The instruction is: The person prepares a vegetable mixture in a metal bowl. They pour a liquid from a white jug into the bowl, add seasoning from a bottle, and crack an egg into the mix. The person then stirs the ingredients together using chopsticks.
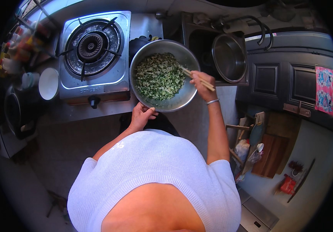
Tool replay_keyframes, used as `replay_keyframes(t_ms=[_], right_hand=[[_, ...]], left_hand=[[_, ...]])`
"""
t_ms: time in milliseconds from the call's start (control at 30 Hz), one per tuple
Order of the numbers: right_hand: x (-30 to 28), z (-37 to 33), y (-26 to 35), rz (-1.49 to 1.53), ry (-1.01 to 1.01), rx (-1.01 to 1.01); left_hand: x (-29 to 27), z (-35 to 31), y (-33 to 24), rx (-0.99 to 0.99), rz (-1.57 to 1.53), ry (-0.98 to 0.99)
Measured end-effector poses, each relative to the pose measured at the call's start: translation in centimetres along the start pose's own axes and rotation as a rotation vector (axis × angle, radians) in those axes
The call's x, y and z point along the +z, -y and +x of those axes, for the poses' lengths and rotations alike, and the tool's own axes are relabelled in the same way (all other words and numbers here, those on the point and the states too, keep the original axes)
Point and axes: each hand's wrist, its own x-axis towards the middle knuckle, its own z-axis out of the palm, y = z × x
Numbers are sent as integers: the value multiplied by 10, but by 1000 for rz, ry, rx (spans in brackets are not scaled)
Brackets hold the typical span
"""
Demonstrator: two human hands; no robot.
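Steel bowl (pixel 187 94), pinched at its rim by left hand (pixel 141 115), liable to spill chopped greens (pixel 158 79) if pushed hard with chopsticks (pixel 187 71) clasped in right hand (pixel 204 86).

A round metal bowl (pixel 190 58) holds finely chopped green mixture (pixel 160 76) at the frame's upper centre. Pale chopsticks (pixel 186 71) slant over its right rim.

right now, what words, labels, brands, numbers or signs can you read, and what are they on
Gas stove: one line of lettering on the front edge; not copied out here.
Pale knit top: white mark, too small to read.
Containers at far left: any labels too blurred to read.
Metal bowl and chopsticks: none visible.
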Motion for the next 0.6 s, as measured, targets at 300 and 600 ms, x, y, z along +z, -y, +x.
replay_keyframes(t_ms=[300,600], right_hand=[[74,-75,48,607,-88,401],[117,-45,55,188,-137,-118]], left_hand=[[0,1,2,12,-17,-6],[-1,0,1,17,-33,-2]])
